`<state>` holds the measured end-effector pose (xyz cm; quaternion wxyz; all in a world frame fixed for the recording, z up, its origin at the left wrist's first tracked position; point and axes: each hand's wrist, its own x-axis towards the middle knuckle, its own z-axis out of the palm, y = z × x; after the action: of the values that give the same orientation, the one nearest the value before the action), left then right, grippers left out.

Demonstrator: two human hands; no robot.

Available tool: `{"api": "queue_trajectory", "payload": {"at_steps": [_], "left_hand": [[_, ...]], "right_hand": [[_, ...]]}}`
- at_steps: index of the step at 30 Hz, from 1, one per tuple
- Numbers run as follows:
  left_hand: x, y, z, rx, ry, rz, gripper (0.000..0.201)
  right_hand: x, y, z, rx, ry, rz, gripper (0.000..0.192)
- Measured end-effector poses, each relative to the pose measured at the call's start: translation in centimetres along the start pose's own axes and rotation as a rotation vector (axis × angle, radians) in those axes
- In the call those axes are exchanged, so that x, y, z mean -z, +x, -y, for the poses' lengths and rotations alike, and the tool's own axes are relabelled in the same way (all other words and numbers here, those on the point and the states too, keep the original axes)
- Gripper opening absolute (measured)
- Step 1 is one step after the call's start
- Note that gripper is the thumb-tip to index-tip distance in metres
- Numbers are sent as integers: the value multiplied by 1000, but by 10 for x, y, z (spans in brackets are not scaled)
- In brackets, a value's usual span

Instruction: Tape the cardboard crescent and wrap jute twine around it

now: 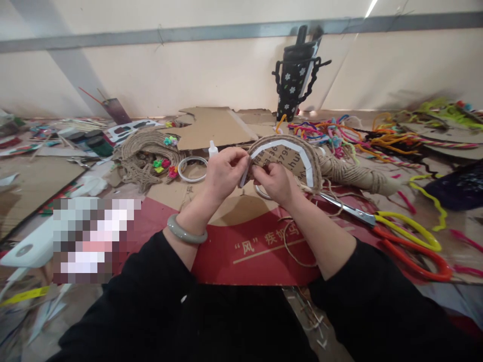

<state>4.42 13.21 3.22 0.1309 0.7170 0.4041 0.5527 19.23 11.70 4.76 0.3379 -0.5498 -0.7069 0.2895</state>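
Both hands meet at the left end of a half-round cardboard piece [289, 160] edged with jute twine and lined with a white strip. My left hand [223, 172], with a grey-green bangle on its wrist, pinches the lower end of the white strip. My right hand [275, 183] grips the cardboard's lower left edge just beside it. A loose length of twine [292, 246] trails down below my right wrist over the red and brown cardboard sheet [241, 251] underneath.
Scissors with yellow and orange handles [400, 231] lie to the right. A small glue bottle [213, 148] and a tape ring [192, 168] sit behind my left hand. Coiled jute work [147, 151], coloured pipe cleaners [339, 133], a twine roll [354, 173] and a black decorated cone [296, 75] surround them.
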Motion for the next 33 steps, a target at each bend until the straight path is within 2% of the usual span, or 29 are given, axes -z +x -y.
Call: {"api": "queue_trajectory", "payload": {"at_steps": [5,9,14,20,33], "left_hand": [[-1,3,1,165,-187,-18,4],[-2,5,3,313,-335,-30,8],[-2,5,0,464,-483,53,8],[-3,3,-5,503,-515,88,9],[-5,2,-8,536,-549,78,13]], "right_hand": [[0,0,-3,46,23,-18,37],[1,-2,-2,71,55,-53,36],[-3,2,-9,72,162,-77,38],[-10,7,-17,107,368,-165,26],[-9,7,-13,100,402,-165,19]]}}
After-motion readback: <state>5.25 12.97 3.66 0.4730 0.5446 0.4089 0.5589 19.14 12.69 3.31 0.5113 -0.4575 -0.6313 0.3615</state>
